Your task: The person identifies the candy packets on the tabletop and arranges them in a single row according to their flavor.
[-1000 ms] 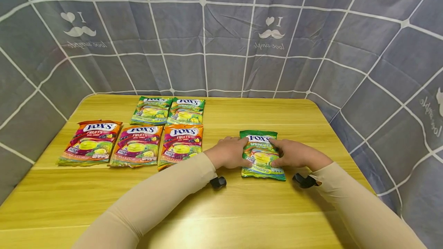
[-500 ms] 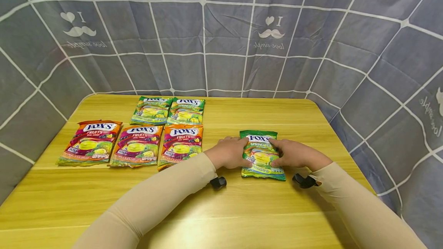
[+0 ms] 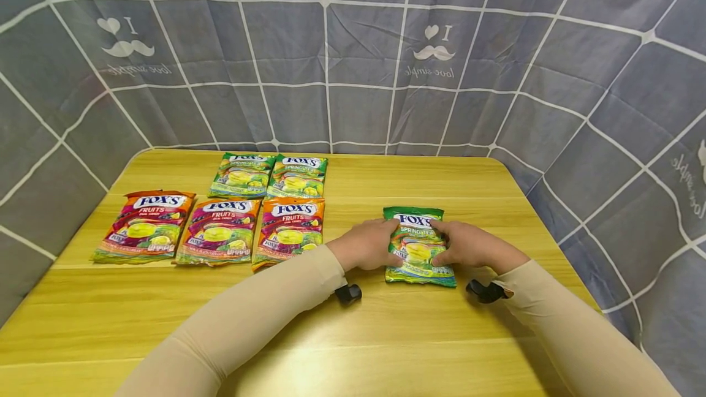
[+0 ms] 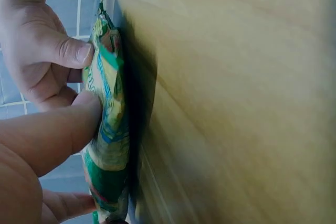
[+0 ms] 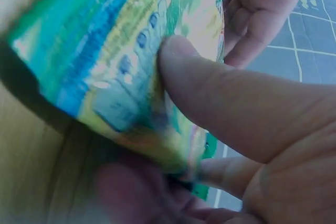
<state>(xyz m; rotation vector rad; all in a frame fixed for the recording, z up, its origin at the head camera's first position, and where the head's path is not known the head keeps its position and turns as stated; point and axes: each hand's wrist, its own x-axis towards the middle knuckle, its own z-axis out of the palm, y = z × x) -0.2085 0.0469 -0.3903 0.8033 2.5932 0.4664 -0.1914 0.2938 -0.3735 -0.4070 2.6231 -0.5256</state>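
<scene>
A green bag of candy (image 3: 417,247), lettered FOX'S Spring Tea, lies face up at the right of the table. My left hand (image 3: 371,244) holds its left side, the thumb on the front. At its right side my right hand (image 3: 477,246) grips the edge. In the right wrist view, the right thumb (image 5: 210,85) presses the front of the bag (image 5: 126,61) while other fingers go beneath it. The left wrist view shows both thumbs on the bag (image 4: 107,103), its edge slightly off the wood. Some of the fingers are hidden.
Further left lie two green candy bags (image 3: 242,176) (image 3: 296,177) at the back. In front of them is a row of purple and orange fruit candy bags (image 3: 146,228) (image 3: 217,233) (image 3: 289,231). A grey checked curtain (image 3: 358,54) surrounds the wooden table (image 3: 309,336).
</scene>
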